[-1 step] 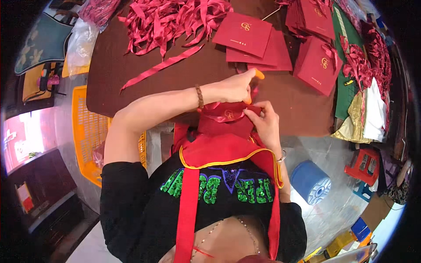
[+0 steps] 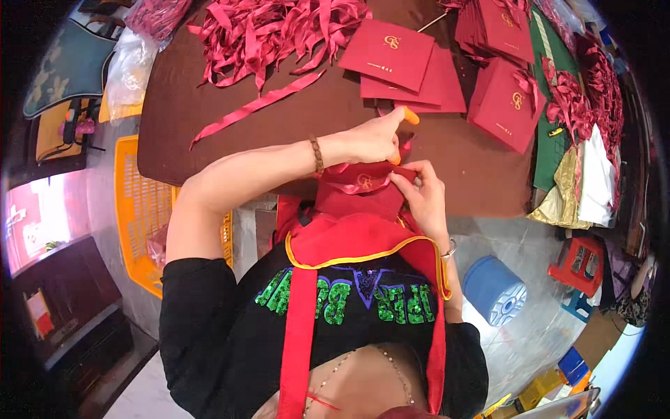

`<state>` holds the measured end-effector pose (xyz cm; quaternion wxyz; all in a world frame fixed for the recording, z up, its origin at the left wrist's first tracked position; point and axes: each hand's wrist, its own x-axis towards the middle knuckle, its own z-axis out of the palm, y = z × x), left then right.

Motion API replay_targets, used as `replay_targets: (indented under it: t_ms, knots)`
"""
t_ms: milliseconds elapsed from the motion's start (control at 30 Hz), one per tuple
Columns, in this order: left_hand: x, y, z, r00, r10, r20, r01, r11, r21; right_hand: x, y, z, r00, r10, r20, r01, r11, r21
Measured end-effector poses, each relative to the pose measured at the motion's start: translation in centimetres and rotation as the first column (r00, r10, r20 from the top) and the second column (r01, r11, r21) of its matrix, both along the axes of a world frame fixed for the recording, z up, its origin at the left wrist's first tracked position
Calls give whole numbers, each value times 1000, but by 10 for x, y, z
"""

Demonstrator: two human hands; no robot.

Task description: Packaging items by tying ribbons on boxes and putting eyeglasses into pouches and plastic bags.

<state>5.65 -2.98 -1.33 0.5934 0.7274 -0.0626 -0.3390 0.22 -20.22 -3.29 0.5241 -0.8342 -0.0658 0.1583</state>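
A dark red paper bag (image 2: 359, 199) with a gold emblem rests against my red apron (image 2: 349, 241) at the table's near edge. A red satin ribbon (image 2: 343, 186) runs across its upper front. My left hand (image 2: 377, 143), with orange finger covers on two fingertips, is bent over the bag's top; its fingers are closed at a piece of ribbon, partly hidden by the hand. My right hand (image 2: 422, 192) pinches the bag's upper right edge, where the ribbon meets it, between thumb and fingers.
The brown table (image 2: 279, 126) bears a heap of red ribbons (image 2: 272, 35), one loose ribbon (image 2: 258, 108), flat red bags (image 2: 391, 59) and a standing bag (image 2: 506, 105). A yellow crate (image 2: 143, 209) is at the left, a blue stool (image 2: 492, 290) at the right.
My left hand has shifted very slightly upward. The bag and my right hand look nearly unchanged.
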Motion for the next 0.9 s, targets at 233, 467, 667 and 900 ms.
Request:
replay_targets:
  t_ms: [233, 467, 667, 900]
  knots:
    - [22, 6, 14, 935, 234, 268, -247, 969, 18, 0, -3, -1, 983, 158, 89, -167, 980, 111]
    - [37, 70, 9, 954, -88, 288, -88, 833, 546, -3, -4, 2, 992, 124, -21, -120, 983, 137]
    - [1, 61, 18, 951, -172, 257, 101, 958, 269, -1, -3, -14, 984, 174, -46, -163, 971, 176]
    - [18, 56, -3, 987, 86, 135, -81, 996, -46, -4, -1, -26, 942, 306, -141, -266, 932, 245]
